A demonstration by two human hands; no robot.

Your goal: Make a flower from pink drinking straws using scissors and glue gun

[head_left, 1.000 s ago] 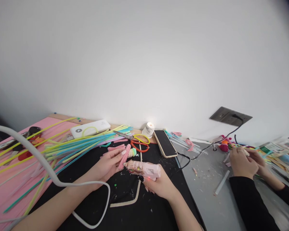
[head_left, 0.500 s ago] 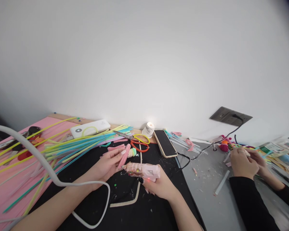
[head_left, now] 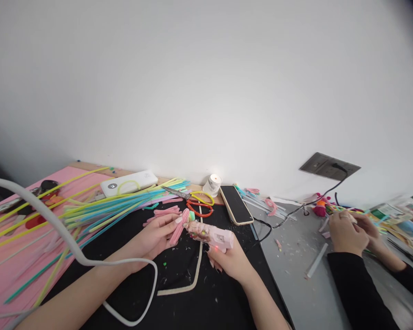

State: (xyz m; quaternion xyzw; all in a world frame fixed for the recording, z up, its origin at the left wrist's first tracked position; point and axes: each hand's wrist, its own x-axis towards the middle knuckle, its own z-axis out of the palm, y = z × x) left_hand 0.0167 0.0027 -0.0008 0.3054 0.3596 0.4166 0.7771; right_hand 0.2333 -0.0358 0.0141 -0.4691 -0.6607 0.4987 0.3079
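Note:
My left hand (head_left: 157, 238) pinches a folded bundle of pink pipe cleaners (head_left: 177, 231) above the black mat. Wrapped around the handle of a pale pink glue gun (head_left: 211, 236), my right hand (head_left: 229, 261) points its nozzle left at the bundle. The nozzle end, crusted with colourful bits, is at the bundle's right side; whether it touches cannot be made out. A red light glows on the gun. Just behind the bundle shows a small green piece (head_left: 192, 215), partly hidden. More pink pipe cleaners (head_left: 167, 210) lie beyond my left fingers.
Scissors (head_left: 200, 204), a phone (head_left: 237, 205) and a lit candle-like cup (head_left: 212, 184) lie near the wall. Many pipe cleaners (head_left: 124, 208) and a white power bank (head_left: 129, 182) spread leftward. A white cable (head_left: 65, 233) crosses my left forearm. At right, another person's hands (head_left: 351, 231) work.
The glue gun has shifted slightly right and its nozzle has swung up, from the bundle's lower end toward its upper part. My left hand has barely moved.

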